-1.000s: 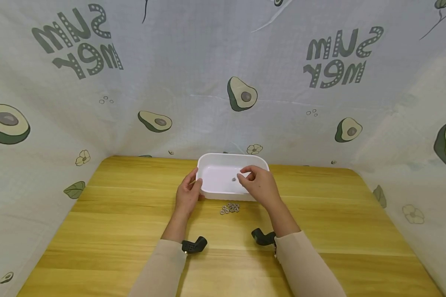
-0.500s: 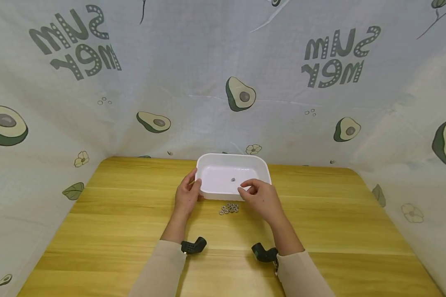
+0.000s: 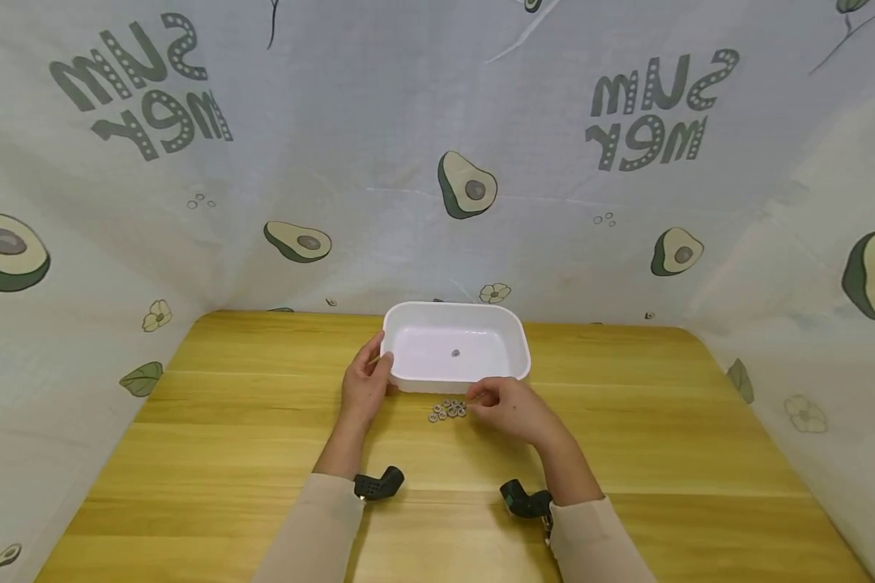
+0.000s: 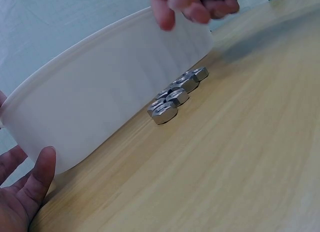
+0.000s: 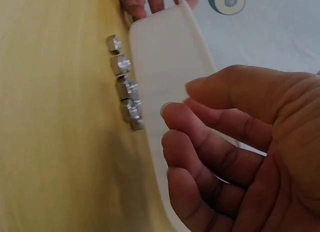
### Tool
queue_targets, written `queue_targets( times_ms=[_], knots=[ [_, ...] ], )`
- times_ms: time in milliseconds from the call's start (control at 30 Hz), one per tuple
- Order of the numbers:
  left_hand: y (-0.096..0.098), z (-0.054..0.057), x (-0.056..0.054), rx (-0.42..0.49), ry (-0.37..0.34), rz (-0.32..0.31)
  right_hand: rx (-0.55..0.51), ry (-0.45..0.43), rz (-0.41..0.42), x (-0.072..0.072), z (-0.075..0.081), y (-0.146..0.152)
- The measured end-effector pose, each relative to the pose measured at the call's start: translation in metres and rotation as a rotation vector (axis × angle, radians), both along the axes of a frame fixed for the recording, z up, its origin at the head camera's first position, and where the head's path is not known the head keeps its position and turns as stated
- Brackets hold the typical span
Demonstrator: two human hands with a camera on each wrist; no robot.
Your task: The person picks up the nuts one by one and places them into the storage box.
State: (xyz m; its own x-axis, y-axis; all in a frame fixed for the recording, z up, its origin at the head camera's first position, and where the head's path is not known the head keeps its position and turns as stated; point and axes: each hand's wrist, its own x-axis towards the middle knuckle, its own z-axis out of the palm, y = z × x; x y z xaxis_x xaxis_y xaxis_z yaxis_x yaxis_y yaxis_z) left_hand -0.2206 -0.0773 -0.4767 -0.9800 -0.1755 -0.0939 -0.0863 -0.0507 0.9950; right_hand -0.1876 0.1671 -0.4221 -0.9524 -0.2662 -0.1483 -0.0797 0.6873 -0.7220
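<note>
My left hand (image 3: pixel 364 389) grips the left end of a white plastic tray (image 3: pixel 426 385), with the thumb on the front wall in the left wrist view. A single metal nut (image 3: pixel 455 353) lies on the tray's floor. Just in front of the tray, several silver hex nuts (image 4: pixel 177 95) sit bunched together on the table. My right hand (image 3: pixel 514 411) hovers right beside that bunch in the head view. Its fingers (image 5: pixel 182 147) are loosely bent, the thumb stands apart from them, and nothing shows between them.
Light wood-grain table (image 3: pixel 262 486) lies under everything. A pale cloth (image 3: pixel 379 121) printed with avocados hangs behind the tray and along both sides. Each wrist wears a black camera mount (image 3: pixel 379 483).
My right hand has come from above the tray, over its front rim, down towards the nuts on the table. The left hand keeps its place on the tray.
</note>
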Motion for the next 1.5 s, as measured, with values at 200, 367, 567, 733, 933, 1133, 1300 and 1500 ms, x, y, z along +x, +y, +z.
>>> queue_targets(
  times_ms=[200, 367, 567, 733, 933, 1133, 1300, 1500],
  knots=[
    [-0.001, 0.003, 0.001, 0.004, -0.001, 0.000, 0.015, -0.023, 0.073, -0.003, -0.013, -0.001],
    [-0.001, 0.002, 0.000, 0.008, -0.003, -0.001, 0.033, 0.011, 0.079, -0.003, -0.019, -0.004],
    [0.000, 0.001, 0.000, -0.001, -0.010, 0.001, 0.054, 0.049, 0.068, -0.002, -0.023, -0.008],
    [0.000, 0.002, -0.001, -0.006, -0.014, -0.001, 0.073, 0.059, 0.054, -0.002, -0.025, -0.011],
    [-0.001, 0.003, 0.000, 0.006, -0.014, -0.006, 0.086, 0.053, 0.040, -0.001, -0.024, -0.013],
    [0.000, 0.003, 0.001, 0.003, -0.016, -0.009, 0.106, 0.044, 0.030, -0.001, -0.024, -0.014],
    [0.000, 0.003, 0.002, 0.005, -0.020, -0.009, 0.114, 0.050, 0.029, 0.001, -0.023, -0.014],
    [0.001, 0.003, 0.001, 0.003, -0.018, -0.009, 0.108, 0.057, 0.038, 0.003, -0.018, -0.013]
  ],
)
